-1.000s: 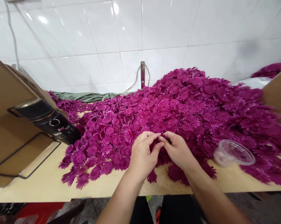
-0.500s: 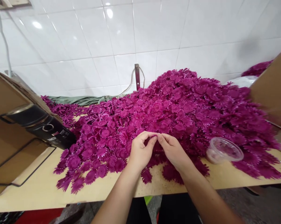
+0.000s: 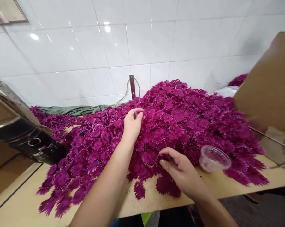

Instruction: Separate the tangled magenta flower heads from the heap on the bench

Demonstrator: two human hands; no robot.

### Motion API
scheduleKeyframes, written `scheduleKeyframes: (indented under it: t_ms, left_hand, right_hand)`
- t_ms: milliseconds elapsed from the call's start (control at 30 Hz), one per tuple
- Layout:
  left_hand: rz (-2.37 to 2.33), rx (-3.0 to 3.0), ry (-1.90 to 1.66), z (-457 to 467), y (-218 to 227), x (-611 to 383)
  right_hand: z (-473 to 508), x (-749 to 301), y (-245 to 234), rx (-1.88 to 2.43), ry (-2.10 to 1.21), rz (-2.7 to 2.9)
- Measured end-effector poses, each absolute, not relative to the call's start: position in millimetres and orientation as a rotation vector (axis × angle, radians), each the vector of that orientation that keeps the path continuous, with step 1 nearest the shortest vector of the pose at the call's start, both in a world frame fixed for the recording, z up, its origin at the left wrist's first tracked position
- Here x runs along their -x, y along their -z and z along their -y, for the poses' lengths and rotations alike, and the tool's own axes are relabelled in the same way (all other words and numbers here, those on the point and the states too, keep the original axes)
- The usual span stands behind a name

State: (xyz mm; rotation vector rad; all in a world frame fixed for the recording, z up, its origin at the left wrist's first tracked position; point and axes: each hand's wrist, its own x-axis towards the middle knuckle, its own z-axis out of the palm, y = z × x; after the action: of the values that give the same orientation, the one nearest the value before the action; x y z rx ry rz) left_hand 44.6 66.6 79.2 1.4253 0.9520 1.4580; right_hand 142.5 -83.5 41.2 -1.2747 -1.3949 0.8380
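Observation:
A big heap of magenta fabric flowers [image 3: 180, 119] covers the wooden table [image 3: 26, 208]. My left hand [image 3: 133, 121] reaches up into the heap, fingers curled and pinching at a flower on the pile. My right hand [image 3: 180, 171] rests low near the table's front edge, fingers closed round a magenta flower. A few loose flowers [image 3: 139, 190] lie flat on the wood just in front of it.
A clear plastic cup [image 3: 214, 158] lies on the table right of my right hand. A black cylindrical device [image 3: 26, 140] sits at the left by a cardboard box [image 3: 0, 104]. Another cardboard flap [image 3: 272, 85] stands at the right. White tiled wall behind.
My hands were together pinching one flower near the front. My left hand has since gone up and away into the heap; my right hand stayed low with a flower. The camera tilted up.

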Motion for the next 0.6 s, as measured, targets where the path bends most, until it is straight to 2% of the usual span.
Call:
scheduleKeyframes:
  t_ms: [233,600]
  left_hand:
    - [-1.015,-1.916,-1.309,-89,-95,-67]
    - [-0.618,-2.259,-0.985,2,-78,-52]
  right_hand:
    - [78,-162,-41,1.268,-0.881,1.123]
    - [59,-175,-50,1.382,-0.578,1.071]
